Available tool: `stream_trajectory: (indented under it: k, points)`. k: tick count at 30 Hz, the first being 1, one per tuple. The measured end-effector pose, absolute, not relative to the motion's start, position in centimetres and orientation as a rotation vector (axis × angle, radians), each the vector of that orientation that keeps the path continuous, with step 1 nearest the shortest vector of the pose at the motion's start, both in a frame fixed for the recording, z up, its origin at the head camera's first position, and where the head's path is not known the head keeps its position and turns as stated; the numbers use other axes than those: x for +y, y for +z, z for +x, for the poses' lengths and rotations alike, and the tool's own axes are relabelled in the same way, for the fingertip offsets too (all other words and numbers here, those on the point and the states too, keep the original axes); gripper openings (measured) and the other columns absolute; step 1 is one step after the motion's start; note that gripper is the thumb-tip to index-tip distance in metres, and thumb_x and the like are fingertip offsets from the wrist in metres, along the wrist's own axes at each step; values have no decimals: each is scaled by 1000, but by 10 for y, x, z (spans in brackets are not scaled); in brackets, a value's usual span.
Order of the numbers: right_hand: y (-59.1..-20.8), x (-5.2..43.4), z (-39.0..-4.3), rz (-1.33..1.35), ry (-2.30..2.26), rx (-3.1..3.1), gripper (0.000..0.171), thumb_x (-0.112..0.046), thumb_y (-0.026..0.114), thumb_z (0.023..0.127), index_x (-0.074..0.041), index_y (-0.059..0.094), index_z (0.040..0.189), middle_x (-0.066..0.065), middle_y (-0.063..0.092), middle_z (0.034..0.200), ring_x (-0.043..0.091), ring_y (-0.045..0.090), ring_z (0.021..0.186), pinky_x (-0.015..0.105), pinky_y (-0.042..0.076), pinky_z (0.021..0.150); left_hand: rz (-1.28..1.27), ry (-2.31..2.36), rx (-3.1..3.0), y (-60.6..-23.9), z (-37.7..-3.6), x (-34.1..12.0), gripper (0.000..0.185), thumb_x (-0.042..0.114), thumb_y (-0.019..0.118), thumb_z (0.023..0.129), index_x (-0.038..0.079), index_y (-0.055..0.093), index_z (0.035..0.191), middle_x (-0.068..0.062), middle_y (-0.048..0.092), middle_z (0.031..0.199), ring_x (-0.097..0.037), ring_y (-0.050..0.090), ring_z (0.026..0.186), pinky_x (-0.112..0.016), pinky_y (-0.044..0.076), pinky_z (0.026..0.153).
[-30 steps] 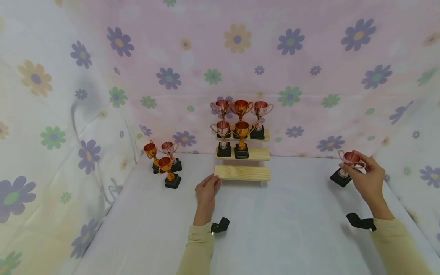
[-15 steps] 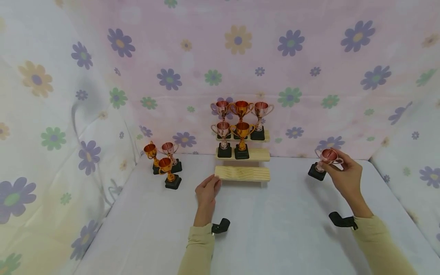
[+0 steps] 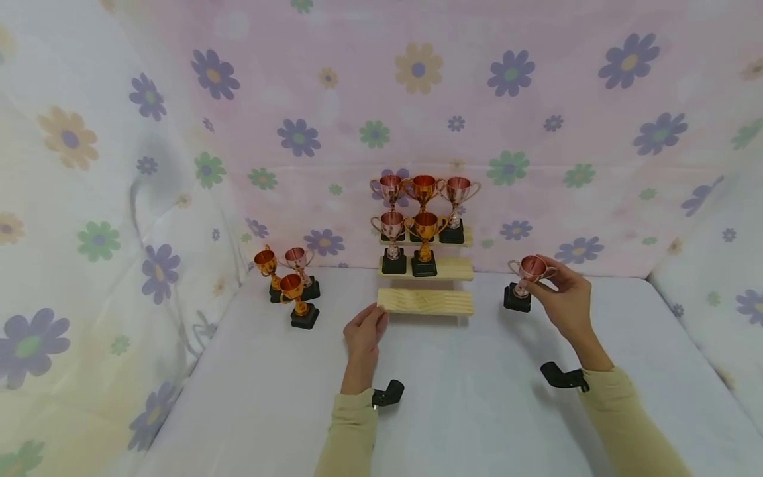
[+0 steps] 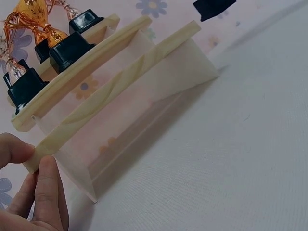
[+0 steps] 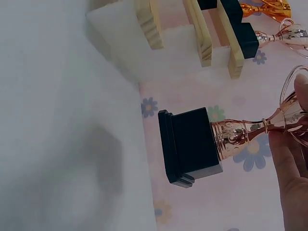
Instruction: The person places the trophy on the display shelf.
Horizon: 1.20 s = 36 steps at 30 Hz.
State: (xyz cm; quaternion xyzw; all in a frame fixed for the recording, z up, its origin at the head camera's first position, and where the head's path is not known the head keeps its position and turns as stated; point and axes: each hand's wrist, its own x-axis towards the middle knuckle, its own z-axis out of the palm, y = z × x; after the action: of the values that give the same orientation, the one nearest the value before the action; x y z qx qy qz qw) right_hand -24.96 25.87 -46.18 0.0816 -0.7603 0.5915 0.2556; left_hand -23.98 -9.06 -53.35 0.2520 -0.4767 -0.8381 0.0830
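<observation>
1 pink trophy [image 3: 527, 278] hangs from the right hand's [image 3: 566, 301] grip, base lowest.

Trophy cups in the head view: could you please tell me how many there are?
9. Three on the top step, two on the middle step, three on the table at left, one in the right hand.
</observation>
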Motion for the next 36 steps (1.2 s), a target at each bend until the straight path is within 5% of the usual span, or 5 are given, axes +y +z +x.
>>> stream_trajectory:
  k: [36]
  points:
    - [-418, 180, -297, 551, 1780, -1952, 49, 17, 76, 80, 12, 63, 127, -12, 68, 96, 5, 62, 85, 15, 57, 87, 756, -2507, -1455, -530, -237, -92, 30, -1, 73, 89, -8, 69, 118, -15, 68, 105, -13, 71, 84, -24, 62, 81]
